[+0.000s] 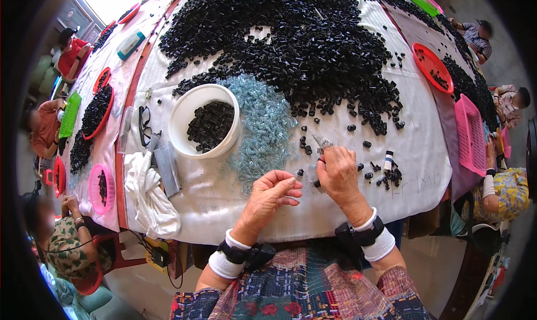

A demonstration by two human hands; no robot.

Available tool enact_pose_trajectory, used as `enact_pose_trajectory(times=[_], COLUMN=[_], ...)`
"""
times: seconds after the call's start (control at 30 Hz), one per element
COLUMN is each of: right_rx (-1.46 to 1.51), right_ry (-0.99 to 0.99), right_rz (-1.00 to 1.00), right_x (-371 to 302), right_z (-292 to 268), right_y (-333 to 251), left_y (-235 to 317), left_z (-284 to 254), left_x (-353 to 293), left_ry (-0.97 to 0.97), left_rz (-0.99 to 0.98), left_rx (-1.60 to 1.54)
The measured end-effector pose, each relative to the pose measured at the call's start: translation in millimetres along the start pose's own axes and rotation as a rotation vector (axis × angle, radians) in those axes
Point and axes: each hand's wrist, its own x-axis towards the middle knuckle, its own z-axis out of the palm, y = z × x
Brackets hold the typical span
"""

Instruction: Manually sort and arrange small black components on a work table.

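Note:
Low over the white cloth (224, 222), my left hand (268, 201) has its thumb against the bent forefinger; whatever may lie in that pinch is hidden. My right hand (341, 174), just right of it, is closed on a small silvery-grey pointed piece (321, 141) that sticks out past the fingers. A black bit shows beneath the right fingers. Loose small black cylindrical caps (367, 144) lie around that hand. Left of my hands spreads a pile of small clear bluish plastic pieces (260, 135), beside a white tub (178, 135) partly filled with black pieces (210, 127).
A huge heap of black caps (279, 34) covers the far table. Eyeglasses (145, 125) and a crumpled white cloth (148, 194) lie left. A white-topped small bottle (388, 159) stands right, near tiny black parts (390, 177). Pink basket (471, 135) and red tray (432, 68) sit right; people work both sides.

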Motion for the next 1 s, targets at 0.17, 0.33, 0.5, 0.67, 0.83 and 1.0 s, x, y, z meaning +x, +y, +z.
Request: enact_pose_trajectory(times=[0.17, 0.33, 0.5, 0.67, 0.83, 1.0], right_rx=[-0.001, 0.010, 0.216, 0.547, 0.517, 0.128], right_ry=[-0.004, 0.045, 0.086, 0.010, 0.081, -0.017], right_rz=[-0.135, -0.116, -0.206, -0.208, 0.102, -0.114], right_x=[-8.7, -13.0, -11.8, -9.9, -8.4, -8.1], right_z=[-3.6, 0.7, -24.9, -32.4, -17.2, 3.4], right_y=[-0.8, 6.6, -16.8, -31.1, -9.6, -15.4], left_y=[-5.5, -9.9, -2.8, 0.2, 5.3, 5.5], left_z=[8.5, 10.0, 18.1, 14.1, -4.6, -3.3], left_x=[6.4, 8.0, 4.2, -0.9, -9.5, -16.2], left_ry=[-0.020, -0.033, -0.017, -0.067, -0.022, 0.077], left_rz=[0.004, -0.007, 0.053, 0.135, 0.131, 0.106], left_rx=[0.013, 0.033, 0.028, -0.018, -0.068, -0.056])
